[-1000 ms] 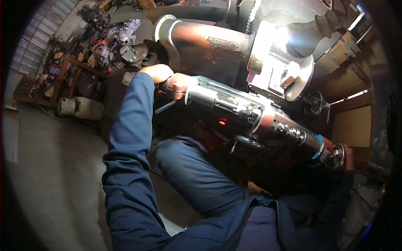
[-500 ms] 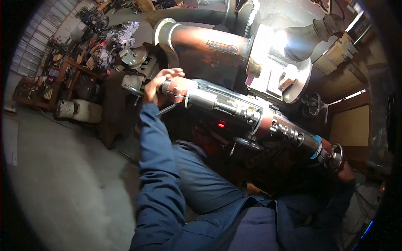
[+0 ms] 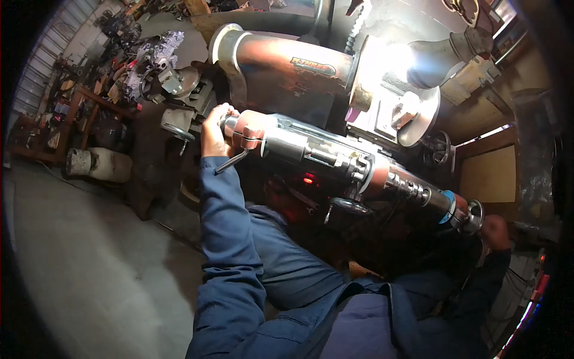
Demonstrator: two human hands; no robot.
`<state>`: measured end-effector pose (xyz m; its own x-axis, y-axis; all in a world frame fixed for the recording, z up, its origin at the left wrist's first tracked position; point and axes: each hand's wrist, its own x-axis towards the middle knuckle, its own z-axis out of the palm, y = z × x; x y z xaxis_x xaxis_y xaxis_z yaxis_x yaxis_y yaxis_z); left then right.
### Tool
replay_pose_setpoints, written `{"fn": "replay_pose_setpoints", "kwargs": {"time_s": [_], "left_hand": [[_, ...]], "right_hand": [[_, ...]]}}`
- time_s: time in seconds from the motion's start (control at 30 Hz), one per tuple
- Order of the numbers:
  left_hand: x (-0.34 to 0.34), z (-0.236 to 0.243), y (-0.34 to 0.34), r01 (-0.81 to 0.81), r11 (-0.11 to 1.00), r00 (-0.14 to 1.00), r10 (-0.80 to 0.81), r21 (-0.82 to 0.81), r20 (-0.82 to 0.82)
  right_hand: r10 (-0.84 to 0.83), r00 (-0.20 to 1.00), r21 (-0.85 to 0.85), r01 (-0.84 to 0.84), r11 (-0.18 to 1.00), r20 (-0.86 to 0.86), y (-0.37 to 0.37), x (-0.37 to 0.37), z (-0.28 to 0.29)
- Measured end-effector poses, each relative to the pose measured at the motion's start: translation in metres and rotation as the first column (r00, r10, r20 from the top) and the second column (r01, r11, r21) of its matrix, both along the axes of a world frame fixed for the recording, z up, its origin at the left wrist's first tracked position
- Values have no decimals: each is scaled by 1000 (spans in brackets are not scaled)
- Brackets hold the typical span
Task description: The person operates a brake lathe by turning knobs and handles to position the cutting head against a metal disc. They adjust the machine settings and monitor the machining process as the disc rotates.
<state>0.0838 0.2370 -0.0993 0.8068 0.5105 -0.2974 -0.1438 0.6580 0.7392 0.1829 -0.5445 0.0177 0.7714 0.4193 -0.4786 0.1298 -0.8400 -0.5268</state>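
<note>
A long machine assembly with red-brown clamp housings [image 3: 251, 127] and bright metal cylinders [image 3: 286, 143] runs slantwise before me. My left hand [image 3: 214, 133] is closed round the round metal end [image 3: 228, 124] at its left, fingers bent over the top. A bent lever [image 3: 232, 161] hangs beside that wrist. Shiny stepped shaft parts [image 3: 409, 190] show toward the right, ahead of a blue-ringed housing [image 3: 449, 206]. At the far right end is a metal handwheel [image 3: 474, 216]. My right hand [image 3: 495, 232] is just beside it, dark and blurred; its fingers cannot be made out.
Behind the assembly lies a large worn red-brown cylindrical body [image 3: 293, 66], with a brightly lit round guard [image 3: 418, 116] to its right. A crank handwheel [image 3: 351, 206] juts toward my knees. Cluttered metal parts [image 3: 161, 51] and a whitish canister [image 3: 98, 164] stand at left.
My left hand's fingers have gone from stretched above the metal end to bent round it. My right hand has shifted slightly up, beside the handwheel. The view has moved a little.
</note>
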Motion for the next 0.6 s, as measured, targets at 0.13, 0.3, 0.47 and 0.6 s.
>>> {"fn": "replay_pose_setpoints", "kwargs": {"time_s": [0.13,0.3,0.47,0.6], "left_hand": [[1,-9,-10,131,985,891,-167,113,422],[1,-35,-3,99,995,756,-60,-23,652],[11,2,1,47,998,997,-45,-33,62],[8,0,-5,10,1000,993,-13,29,119]], "right_hand": [[-512,842,208,478,854,168,68,5,-8],[-440,885,-317,379,869,-149,74,-10,27],[-548,827,263,506,822,123,22,21,-30],[-395,919,387,360,849,11,18,10,-51]]}}
